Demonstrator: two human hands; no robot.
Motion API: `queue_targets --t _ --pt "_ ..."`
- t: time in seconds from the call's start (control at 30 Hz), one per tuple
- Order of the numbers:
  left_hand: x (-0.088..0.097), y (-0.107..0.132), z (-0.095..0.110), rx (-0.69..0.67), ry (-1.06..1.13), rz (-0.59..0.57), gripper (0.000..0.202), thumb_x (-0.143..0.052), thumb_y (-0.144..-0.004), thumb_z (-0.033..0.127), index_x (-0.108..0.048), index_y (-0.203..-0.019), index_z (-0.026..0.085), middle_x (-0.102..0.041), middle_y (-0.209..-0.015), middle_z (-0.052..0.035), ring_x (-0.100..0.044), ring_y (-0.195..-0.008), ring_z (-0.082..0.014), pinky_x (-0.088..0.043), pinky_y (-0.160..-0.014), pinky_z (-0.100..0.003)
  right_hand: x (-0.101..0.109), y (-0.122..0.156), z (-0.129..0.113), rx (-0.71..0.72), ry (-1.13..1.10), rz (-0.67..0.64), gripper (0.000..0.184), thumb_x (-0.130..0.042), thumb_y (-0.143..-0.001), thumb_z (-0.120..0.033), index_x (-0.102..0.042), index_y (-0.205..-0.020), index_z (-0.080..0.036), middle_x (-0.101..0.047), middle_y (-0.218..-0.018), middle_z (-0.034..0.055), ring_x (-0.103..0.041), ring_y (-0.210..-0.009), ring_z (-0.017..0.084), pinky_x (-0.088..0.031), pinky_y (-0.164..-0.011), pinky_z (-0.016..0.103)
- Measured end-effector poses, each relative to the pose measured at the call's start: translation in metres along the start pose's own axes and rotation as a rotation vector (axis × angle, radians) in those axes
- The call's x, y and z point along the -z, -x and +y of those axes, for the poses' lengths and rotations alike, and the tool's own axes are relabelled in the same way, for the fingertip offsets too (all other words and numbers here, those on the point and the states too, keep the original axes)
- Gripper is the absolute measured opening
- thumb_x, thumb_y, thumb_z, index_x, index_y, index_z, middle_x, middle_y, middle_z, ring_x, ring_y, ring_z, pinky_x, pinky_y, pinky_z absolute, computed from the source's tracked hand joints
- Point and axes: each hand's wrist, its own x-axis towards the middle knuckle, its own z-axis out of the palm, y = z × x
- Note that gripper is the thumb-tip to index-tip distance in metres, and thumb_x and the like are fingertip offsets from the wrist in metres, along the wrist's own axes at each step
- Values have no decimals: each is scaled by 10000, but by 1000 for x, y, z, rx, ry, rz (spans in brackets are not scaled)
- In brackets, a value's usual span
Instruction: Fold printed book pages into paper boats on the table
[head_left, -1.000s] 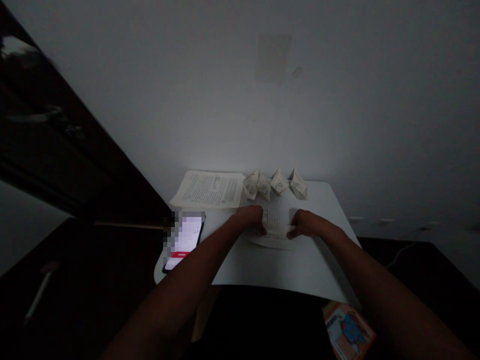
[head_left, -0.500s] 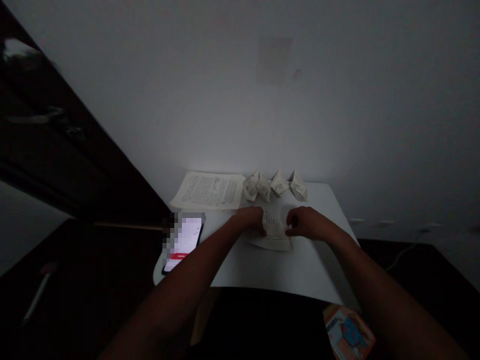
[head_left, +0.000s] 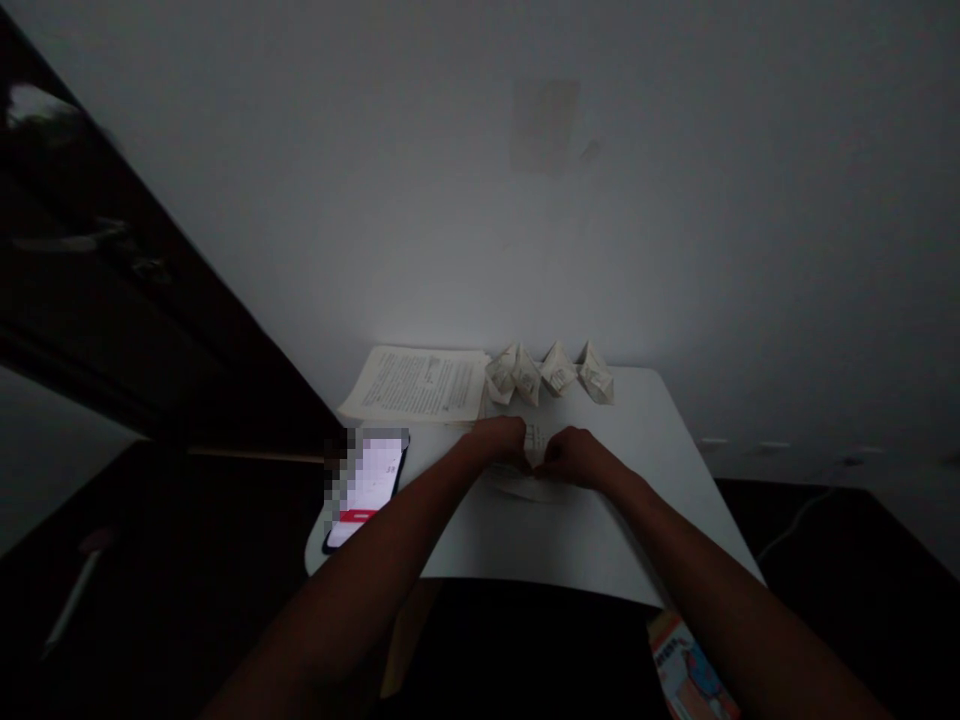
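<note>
A sheet of printed paper (head_left: 528, 488) lies on the white table, partly hidden under my hands. My left hand (head_left: 501, 440) is closed at its left part, fingers curled down onto it. From the right, my right hand (head_left: 576, 457) pinches the paper near its middle, fingertips close to those of my left hand. Just behind the hands stand several folded-paper shapes (head_left: 559, 370) with pointed tops, made from printed pages. The dim light hides the exact folds under my fingers.
A stack of printed sheets (head_left: 420, 385) lies at the back left of the white table (head_left: 495, 545), against the wall. In front of it rests a phone (head_left: 371, 485) with a lit screen. Below the right front edge is a colourful printed box or packet (head_left: 686, 670).
My right hand has moved left across the paper, closing the gap to my left hand. The left hand has stayed almost in place.
</note>
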Motion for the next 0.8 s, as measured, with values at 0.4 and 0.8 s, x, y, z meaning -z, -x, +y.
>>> queue_targets --t 0.4,0.8 --pt "0 17 -12 87 4 -2 650 -694 -567 547 -569 -1077 164 -613 -1123 -134 -598 -986 -270 -499 -756 -313 -4 -3 5 -40 -45 -40 222 -694 -645 -385 -711 -679 -167 -697 -649 62 -642 -634 160 -435 -565 210" --pt "4 19 -21 137 -10 -23 643 -744 -523 494 -596 -1044 148 -636 -1068 -149 -616 -942 -288 -510 -736 -342 -3 -4 4 -60 -32 -66 211 -686 -655 -390 -705 -650 -180 -677 -582 45 -640 -622 161 -433 -561 209"
